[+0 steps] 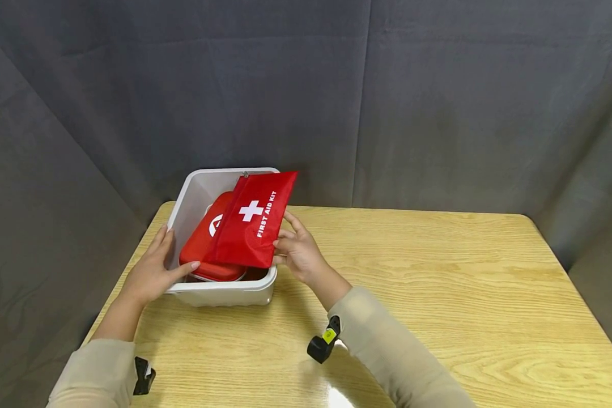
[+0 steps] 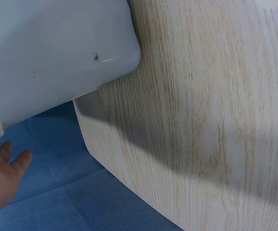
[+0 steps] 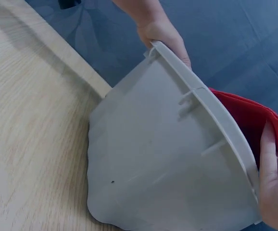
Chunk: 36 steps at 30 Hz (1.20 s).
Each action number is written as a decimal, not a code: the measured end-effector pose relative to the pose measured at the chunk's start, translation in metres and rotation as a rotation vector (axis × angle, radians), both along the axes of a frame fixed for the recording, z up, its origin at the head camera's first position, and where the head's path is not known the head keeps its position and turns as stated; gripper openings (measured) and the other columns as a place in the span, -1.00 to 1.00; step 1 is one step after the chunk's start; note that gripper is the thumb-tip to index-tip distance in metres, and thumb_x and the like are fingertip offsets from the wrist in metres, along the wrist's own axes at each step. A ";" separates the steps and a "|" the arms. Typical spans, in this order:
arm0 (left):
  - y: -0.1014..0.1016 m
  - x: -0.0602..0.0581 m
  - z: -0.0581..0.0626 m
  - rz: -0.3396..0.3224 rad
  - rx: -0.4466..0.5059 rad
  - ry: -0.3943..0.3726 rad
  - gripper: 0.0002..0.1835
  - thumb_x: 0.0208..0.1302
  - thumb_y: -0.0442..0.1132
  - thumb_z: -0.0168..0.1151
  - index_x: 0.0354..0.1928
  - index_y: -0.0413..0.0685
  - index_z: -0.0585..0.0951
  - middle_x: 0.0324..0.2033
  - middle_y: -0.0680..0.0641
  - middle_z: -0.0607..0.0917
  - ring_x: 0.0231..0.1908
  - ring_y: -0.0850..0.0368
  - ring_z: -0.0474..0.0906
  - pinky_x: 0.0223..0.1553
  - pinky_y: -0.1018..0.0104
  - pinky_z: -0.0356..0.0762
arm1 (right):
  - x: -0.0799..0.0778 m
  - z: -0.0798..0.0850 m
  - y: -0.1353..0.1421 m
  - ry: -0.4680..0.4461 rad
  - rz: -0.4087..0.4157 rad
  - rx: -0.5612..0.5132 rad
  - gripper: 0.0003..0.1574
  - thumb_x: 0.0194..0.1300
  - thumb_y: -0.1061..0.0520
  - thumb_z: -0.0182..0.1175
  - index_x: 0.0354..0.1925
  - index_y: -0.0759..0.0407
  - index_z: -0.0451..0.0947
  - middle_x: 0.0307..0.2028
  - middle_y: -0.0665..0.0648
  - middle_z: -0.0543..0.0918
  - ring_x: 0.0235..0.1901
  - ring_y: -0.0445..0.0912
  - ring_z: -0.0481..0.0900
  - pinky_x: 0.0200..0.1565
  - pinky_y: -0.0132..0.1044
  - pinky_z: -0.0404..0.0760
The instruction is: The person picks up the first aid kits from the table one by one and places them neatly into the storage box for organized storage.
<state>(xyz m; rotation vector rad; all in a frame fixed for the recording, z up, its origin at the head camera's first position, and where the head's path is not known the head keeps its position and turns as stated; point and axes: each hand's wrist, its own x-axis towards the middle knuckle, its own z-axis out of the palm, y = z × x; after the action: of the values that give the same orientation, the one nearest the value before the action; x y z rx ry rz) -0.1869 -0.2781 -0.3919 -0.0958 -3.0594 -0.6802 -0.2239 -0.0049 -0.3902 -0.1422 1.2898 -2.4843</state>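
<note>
A flat red zippered first aid pouch point(image 1: 234, 241) with a white cross slants over the right side of a white plastic tub point(image 1: 219, 296). My right hand point(image 1: 302, 249) pinches the pouch by its right edge, thumb on top and fingers beneath, as the right wrist view also shows of the pouch point(image 3: 247, 113). Under the pouch, inside the tub, lies a red case point(image 1: 198, 242) with a white mark, partly covered. My left hand point(image 1: 155, 272) holds the tub's near left corner, its thumb over the rim; in the left wrist view, fingers of that hand point(image 2: 3, 178) show beneath the rim.
The tub stands at the left end of a light wooden table point(image 1: 428, 283), near its left edge. Grey curtains point(image 1: 285, 85) hang behind and at both sides. Each sleeve carries a small black wrist camera point(image 1: 322, 345).
</note>
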 end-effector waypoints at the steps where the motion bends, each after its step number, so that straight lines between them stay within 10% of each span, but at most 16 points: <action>1: 0.000 0.000 0.000 0.000 0.000 0.001 -0.02 0.03 0.25 0.02 0.30 -0.20 -0.15 0.29 -0.21 -0.19 0.19 -0.29 -0.09 -0.06 -0.30 0.09 | 0.000 0.000 -0.001 0.000 0.007 0.005 -0.15 0.03 0.58 -0.22 0.27 0.08 0.01 -0.46 0.03 0.48 -0.66 -0.15 0.44 -0.63 -0.34 0.48; 36: -0.001 0.001 -0.001 0.011 0.027 -0.029 -0.09 0.10 0.24 -0.09 0.30 -0.16 -0.16 0.29 -0.21 -0.21 0.20 -0.31 -0.13 -0.12 -0.35 0.10 | -0.025 0.017 -0.025 0.004 0.134 0.574 -0.21 0.04 0.49 -0.12 0.26 0.26 -0.03 -0.41 0.23 0.49 -0.66 -0.05 0.51 -0.60 -0.23 0.56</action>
<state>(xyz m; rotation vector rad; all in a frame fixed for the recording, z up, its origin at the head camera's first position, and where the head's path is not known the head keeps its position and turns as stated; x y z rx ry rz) -0.1856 -0.2796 -0.3931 -0.0690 -3.0745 -0.7285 -0.2492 -0.0300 -0.3731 -0.0880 1.8635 -1.9145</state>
